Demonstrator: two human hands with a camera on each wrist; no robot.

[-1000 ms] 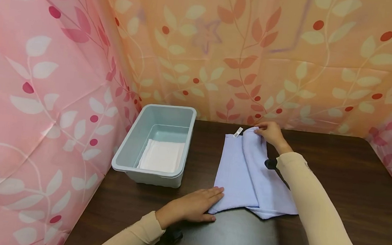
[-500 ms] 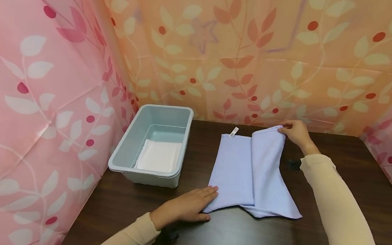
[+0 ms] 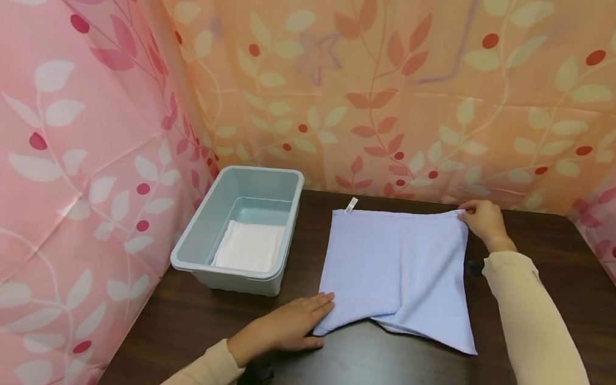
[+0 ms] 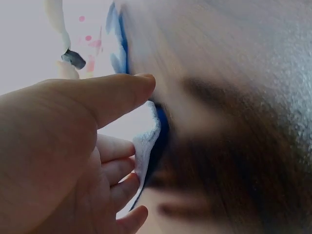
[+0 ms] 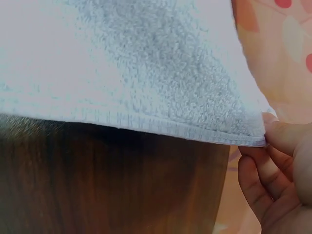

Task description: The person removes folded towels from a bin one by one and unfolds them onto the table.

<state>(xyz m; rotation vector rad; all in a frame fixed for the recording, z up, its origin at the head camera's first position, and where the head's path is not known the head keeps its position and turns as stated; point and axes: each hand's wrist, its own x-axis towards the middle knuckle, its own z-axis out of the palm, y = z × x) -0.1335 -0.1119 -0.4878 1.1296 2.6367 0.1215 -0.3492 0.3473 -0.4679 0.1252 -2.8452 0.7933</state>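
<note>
Floral fabric (image 3: 275, 92) walls in the workspace, orange along the back and pink at the left and right. Within it spreads a dark wood-grain tabletop (image 3: 379, 382), glossy toward the near side. The pale lilac towel (image 3: 363, 258) lies right of the middle, its near edge uneven where one layer laps over another. Well apart to its left stands a light grey-blue tub (image 3: 226, 270), upright, close to the back and left fabric, with a white folded cloth (image 3: 251, 245) on its floor. The left hand (image 3: 285, 322) reaches into the space nearer the person than the tub, its grip slack: fingers extended, fingertips touching the towel's near left corner. The right hand (image 3: 485, 223) has its grip closed on the towel's far right corner, pinched between thumb and fingers. A small black device (image 3: 475, 267) sits by the right wrist. Smallest, a white label (image 3: 351, 205) sticks out from the towel's far edge, near its left corner.
</note>
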